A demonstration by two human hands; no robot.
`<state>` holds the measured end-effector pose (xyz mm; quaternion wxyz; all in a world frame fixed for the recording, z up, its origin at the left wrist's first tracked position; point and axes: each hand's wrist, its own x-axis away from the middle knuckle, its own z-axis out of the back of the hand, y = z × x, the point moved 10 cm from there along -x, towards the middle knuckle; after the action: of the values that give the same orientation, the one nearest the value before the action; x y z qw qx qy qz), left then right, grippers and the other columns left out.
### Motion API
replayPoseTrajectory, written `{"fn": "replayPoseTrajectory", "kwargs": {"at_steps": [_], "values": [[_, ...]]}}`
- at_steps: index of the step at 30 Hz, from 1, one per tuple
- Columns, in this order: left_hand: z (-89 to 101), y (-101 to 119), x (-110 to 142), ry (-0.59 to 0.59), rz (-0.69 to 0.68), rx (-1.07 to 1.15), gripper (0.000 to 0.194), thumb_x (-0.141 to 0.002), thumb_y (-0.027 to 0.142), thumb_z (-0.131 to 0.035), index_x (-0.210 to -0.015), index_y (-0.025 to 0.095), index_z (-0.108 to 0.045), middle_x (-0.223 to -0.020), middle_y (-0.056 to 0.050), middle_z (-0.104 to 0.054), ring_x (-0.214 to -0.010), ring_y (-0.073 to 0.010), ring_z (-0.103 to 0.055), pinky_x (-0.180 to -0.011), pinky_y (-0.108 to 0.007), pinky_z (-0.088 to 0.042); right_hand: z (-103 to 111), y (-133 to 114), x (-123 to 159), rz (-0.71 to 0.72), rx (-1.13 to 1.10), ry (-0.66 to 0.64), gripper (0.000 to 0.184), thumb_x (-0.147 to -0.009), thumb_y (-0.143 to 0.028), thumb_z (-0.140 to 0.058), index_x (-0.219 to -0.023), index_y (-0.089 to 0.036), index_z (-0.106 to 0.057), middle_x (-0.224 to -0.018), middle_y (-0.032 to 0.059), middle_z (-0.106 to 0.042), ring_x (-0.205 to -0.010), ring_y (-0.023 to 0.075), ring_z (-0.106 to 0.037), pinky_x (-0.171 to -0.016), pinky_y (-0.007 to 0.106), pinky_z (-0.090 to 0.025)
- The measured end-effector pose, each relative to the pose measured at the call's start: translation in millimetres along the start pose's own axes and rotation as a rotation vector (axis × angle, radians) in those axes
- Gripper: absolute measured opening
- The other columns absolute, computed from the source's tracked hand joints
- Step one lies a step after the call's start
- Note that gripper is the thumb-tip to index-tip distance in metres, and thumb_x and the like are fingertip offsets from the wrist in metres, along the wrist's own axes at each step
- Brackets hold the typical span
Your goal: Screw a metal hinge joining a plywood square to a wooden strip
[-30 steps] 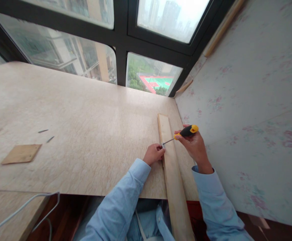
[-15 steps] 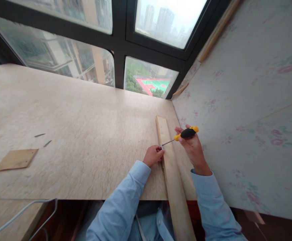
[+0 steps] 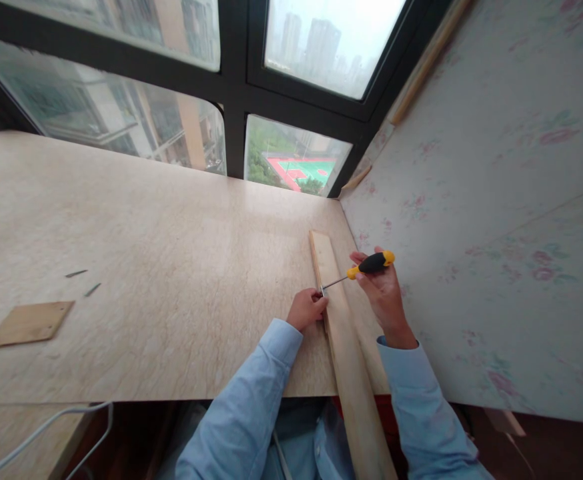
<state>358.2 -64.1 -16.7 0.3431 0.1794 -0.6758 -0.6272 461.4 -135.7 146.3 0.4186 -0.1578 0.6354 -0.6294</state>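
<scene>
A long wooden board (image 3: 344, 333) lies on the stone-look sill and juts out over its front edge. My right hand (image 3: 385, 297) holds a yellow-and-black screwdriver (image 3: 372, 263) by its handle, some fingers loosely extended. The thin shaft slants down to the left, its tip at the board's left edge. There my left hand (image 3: 307, 309) is closed, thumb and fingers pinching a small metal piece (image 3: 323, 291) against the board. Its exact kind is too small to make out, and the fingers partly cover it.
On the left of the sill (image 3: 171, 267) lie a small thin wooden plate (image 3: 29, 324) and two dark slivers (image 3: 92, 290). A white cable (image 3: 46, 427) loops at the lower left. A flowered wall (image 3: 496, 253) stands close on the right, a dark-framed window (image 3: 234, 93) behind.
The view has shifted slightly. Both hands, the screwdriver and the board keep nearly the same position to one another.
</scene>
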Motion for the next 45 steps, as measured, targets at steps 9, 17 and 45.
{"fn": "replayPoseTrajectory", "kwargs": {"at_steps": [9, 17, 45], "values": [[-0.1, 2.2, 2.8, -0.002, 0.01, 0.012, 0.013, -0.082, 0.022, -0.059, -0.082, 0.011, -0.066, -0.076, -0.004, -0.067, -0.064, -0.0136, -0.063, -0.048, -0.02, -0.054, 25.1, -8.1, -2.8, 0.041, 0.509, 0.318, 0.07, -0.065, -0.052, -0.078, -0.12, -0.016, -0.051, -0.095, 0.0061, -0.064, -0.079, 0.0214, -0.064, -0.08, 0.041, -0.054], [-1.0, 6.0, 4.0, -0.019, -0.006, 0.036, 0.013, -0.083, 0.021, -0.061, -0.082, 0.011, -0.069, -0.072, -0.003, -0.065, -0.061, -0.0114, -0.061, -0.047, -0.017, -0.052, -2.9, 8.2, -3.8, -0.059, 0.017, -0.03, 0.07, -0.071, -0.042, -0.076, -0.128, -0.026, -0.04, -0.114, 0.007, -0.066, -0.107, 0.0213, -0.064, -0.097, 0.044, -0.049], [7.0, 2.4, 7.3, 0.113, -0.086, -0.032, 0.022, -0.083, 0.029, -0.061, -0.094, 0.015, -0.074, -0.082, -0.005, -0.071, -0.065, -0.0144, -0.064, -0.047, -0.02, -0.052, 61.1, 101.6, 22.6, -0.332, 1.021, -0.199, 0.032, -0.083, -0.042, -0.057, -0.101, -0.017, -0.063, -0.086, 0.01, -0.07, -0.076, 0.0236, -0.065, -0.063, 0.029, -0.042]]}}
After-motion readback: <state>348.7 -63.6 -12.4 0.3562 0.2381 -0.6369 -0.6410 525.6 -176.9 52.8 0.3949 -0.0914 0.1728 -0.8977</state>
